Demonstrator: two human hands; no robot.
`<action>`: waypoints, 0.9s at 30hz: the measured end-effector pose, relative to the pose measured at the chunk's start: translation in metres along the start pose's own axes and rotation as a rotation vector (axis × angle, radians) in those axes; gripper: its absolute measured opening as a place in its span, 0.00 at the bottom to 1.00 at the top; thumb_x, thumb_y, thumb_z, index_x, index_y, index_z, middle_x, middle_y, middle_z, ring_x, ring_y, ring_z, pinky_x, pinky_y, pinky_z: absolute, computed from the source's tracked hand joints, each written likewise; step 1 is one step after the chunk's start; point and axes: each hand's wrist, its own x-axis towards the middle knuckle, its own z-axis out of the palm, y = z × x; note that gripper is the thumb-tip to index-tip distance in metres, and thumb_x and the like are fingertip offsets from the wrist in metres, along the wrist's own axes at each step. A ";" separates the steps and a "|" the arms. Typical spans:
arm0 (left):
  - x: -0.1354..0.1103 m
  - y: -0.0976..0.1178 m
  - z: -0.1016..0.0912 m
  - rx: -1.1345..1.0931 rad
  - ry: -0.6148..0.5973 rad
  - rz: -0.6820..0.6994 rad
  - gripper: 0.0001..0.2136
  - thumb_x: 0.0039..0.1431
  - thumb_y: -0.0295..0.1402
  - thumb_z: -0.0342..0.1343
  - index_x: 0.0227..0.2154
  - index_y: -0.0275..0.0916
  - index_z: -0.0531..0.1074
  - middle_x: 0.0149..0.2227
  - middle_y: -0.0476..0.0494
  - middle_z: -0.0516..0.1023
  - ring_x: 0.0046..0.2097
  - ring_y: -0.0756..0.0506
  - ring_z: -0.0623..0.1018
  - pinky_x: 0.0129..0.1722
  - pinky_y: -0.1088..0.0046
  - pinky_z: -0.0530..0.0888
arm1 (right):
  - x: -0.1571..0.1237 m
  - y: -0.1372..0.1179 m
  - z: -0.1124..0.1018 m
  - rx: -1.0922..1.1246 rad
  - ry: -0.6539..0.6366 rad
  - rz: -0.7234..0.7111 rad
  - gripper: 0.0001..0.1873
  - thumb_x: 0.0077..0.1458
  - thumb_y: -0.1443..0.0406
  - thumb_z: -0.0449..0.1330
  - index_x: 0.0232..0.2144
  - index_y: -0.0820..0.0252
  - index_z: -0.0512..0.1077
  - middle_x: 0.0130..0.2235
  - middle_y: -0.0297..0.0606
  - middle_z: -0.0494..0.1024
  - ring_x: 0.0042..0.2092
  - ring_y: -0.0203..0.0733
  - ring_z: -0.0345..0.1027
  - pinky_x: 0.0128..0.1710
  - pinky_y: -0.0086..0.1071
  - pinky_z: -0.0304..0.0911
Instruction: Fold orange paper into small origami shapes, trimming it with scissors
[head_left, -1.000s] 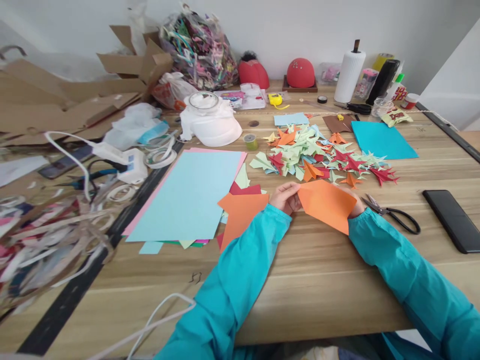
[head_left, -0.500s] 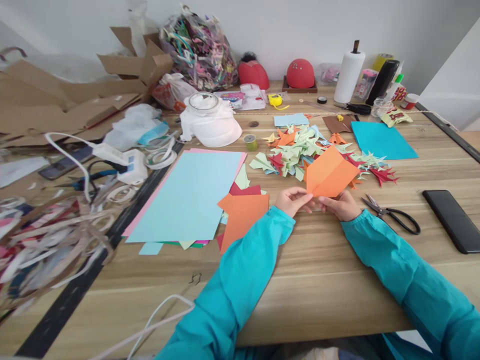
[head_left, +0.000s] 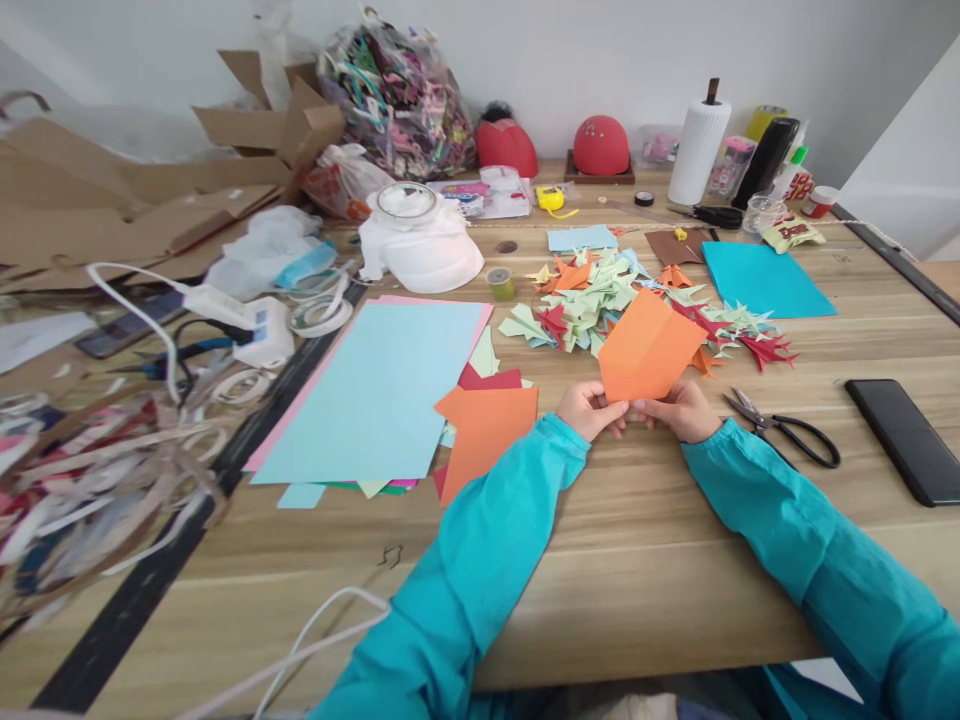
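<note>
where both hands (head_left: 587, 410) (head_left: 688, 411) pinch, orange paper (head_left: 649, 346) tapers.

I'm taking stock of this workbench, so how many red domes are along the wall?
2: one red dome just right of the stuffed plastic bag, and a second red dome on a dark base. More could be hidden behind the clutter.

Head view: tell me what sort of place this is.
Probably a papercraft workspace: a wooden table bears a heap of small origami pieces, a stack of coloured paper sheets and black-handled scissors.
</note>
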 end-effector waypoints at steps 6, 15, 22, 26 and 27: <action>-0.001 0.005 0.000 -0.072 0.053 -0.006 0.14 0.34 0.37 0.65 0.20 0.32 0.69 0.14 0.49 0.70 0.15 0.51 0.70 0.14 0.74 0.71 | 0.001 -0.005 0.001 0.250 0.112 0.068 0.15 0.31 0.63 0.69 0.22 0.62 0.70 0.16 0.29 0.68 0.16 0.29 0.57 0.14 0.25 0.53; 0.002 0.002 -0.003 -0.163 0.089 0.002 0.14 0.33 0.37 0.65 0.19 0.31 0.69 0.15 0.48 0.70 0.15 0.51 0.69 0.14 0.74 0.69 | 0.000 -0.011 -0.001 0.396 0.120 -0.006 0.19 0.36 0.60 0.68 0.17 0.59 0.59 0.12 0.24 0.61 0.14 0.27 0.51 0.12 0.24 0.47; 0.001 0.001 -0.003 -0.130 0.043 0.036 0.15 0.36 0.39 0.65 0.22 0.31 0.71 0.16 0.48 0.71 0.17 0.51 0.70 0.14 0.74 0.70 | 0.002 -0.006 0.007 0.250 0.087 -0.023 0.20 0.35 0.57 0.68 0.22 0.59 0.61 0.16 0.28 0.71 0.15 0.29 0.60 0.14 0.23 0.55; 0.000 0.003 -0.001 -0.116 0.022 0.042 0.16 0.35 0.40 0.65 0.23 0.31 0.71 0.15 0.49 0.71 0.16 0.51 0.70 0.14 0.75 0.70 | 0.002 -0.004 0.005 0.228 0.074 -0.051 0.17 0.38 0.57 0.67 0.24 0.61 0.65 0.17 0.29 0.71 0.16 0.29 0.60 0.14 0.23 0.56; 0.000 0.003 -0.001 -0.105 0.019 0.039 0.17 0.35 0.40 0.65 0.23 0.31 0.71 0.15 0.49 0.71 0.17 0.51 0.70 0.14 0.74 0.70 | 0.001 -0.003 0.004 0.205 0.053 -0.049 0.16 0.39 0.57 0.66 0.25 0.62 0.67 0.17 0.29 0.72 0.16 0.29 0.61 0.15 0.23 0.57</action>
